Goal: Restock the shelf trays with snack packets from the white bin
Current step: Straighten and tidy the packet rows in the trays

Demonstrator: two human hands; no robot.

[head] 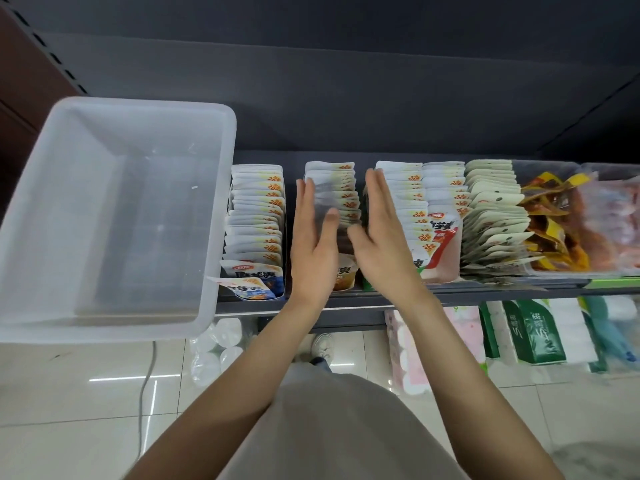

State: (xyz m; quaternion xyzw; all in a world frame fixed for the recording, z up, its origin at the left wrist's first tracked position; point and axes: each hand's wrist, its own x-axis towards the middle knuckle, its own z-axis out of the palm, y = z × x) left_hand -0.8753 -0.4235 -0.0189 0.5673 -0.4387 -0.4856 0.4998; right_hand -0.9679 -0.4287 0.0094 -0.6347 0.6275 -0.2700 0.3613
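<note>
The white bin [214,209] sits on the shelf at the left and holds no packets. To its right stand several rows of white snack packets in shelf trays. My left hand [313,237] and my right hand [381,233] flank the second row of packets [341,192], fingers straight, palms facing each other and pressing its sides. The first row [256,220] leans beside the bin. Further rows [408,209] stand to the right of my right hand.
A clear tray [554,271] of yellow and brown packets lies at the far right. The dark shelf edge [485,294] runs below the trays. Tissue packs [533,330] and paper rolls [214,344] fill the lower level above a tiled floor.
</note>
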